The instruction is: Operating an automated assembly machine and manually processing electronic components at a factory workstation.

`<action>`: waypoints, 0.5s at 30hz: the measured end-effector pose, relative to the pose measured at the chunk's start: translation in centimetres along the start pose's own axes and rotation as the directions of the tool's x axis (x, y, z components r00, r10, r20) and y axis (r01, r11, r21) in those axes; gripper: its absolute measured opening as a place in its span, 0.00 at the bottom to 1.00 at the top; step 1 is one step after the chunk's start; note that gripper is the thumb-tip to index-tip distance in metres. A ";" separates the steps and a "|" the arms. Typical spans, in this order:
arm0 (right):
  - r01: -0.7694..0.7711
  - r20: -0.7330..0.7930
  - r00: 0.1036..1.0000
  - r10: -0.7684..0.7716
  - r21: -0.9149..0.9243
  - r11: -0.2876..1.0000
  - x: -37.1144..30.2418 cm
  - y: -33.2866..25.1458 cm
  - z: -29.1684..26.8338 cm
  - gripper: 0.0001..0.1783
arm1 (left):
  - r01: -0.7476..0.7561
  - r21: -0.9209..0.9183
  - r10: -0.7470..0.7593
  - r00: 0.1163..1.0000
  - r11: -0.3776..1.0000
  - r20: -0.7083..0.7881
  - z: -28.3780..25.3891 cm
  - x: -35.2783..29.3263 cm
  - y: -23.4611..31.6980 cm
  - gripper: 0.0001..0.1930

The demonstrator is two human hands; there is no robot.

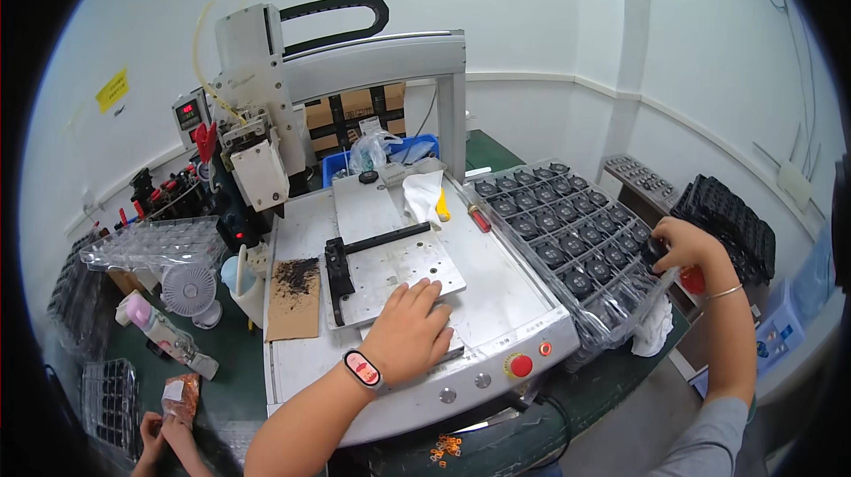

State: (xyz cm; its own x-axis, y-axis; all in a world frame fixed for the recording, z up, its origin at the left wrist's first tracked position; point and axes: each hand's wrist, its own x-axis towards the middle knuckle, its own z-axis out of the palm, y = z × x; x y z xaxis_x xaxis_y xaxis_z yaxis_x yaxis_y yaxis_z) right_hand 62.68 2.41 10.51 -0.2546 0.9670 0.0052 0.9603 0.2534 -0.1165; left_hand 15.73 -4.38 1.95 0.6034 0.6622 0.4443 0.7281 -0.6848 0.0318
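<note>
My left hand [409, 328] lies over the near edge of the white fixture plate [403, 269], its fingers stretched forward. A bit of something dark shows by the fingers; the palm's underside is hidden. Off to the right, my right hand [690, 251] has its fingers closed on a small black part [654, 252], mostly covered by the fingers. That part is at the right edge of a clear plastic tray [612, 310], which holds rows of round black parts [567, 211]. A black bar clamp [335, 269] sits at the plate's left side.
A white gantry machine [355, 69] stands over the bench. Brown cardboard [292, 322] with black crumbs lies left of the plate. A red screwdriver [480, 218] and white cloth [424, 196] lie behind. Another person's hands [167, 438] are at lower left, by an orange bag [182, 399].
</note>
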 end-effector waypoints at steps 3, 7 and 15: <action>-0.034 0.177 0.981 0.074 -0.219 0.975 0.3 3.4 1.0 0.28 | -0.011 -0.009 0.011 1.000 1.000 -0.011 0.4 0.3 0.2 0.15; -0.058 0.102 0.992 0.072 -0.142 0.988 0.1 4.4 3.3 0.32 | -0.002 -0.012 0.002 1.000 1.000 0.006 0.4 0.8 -0.1 0.16; 0.064 -0.114 0.991 -0.076 -0.109 0.992 2.7 10.7 1.3 0.37 | 0.023 -0.082 -0.034 0.990 0.996 -0.140 2.2 0.3 -0.5 0.10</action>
State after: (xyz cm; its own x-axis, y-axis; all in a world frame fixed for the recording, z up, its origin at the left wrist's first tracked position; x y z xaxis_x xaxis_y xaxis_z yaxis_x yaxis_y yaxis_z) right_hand 72.13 7.71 8.01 -0.3124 0.9414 0.1270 0.9488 0.3158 -0.0074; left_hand 16.28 -3.19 0.06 0.5264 0.6362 0.5641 0.7127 -0.6919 0.1153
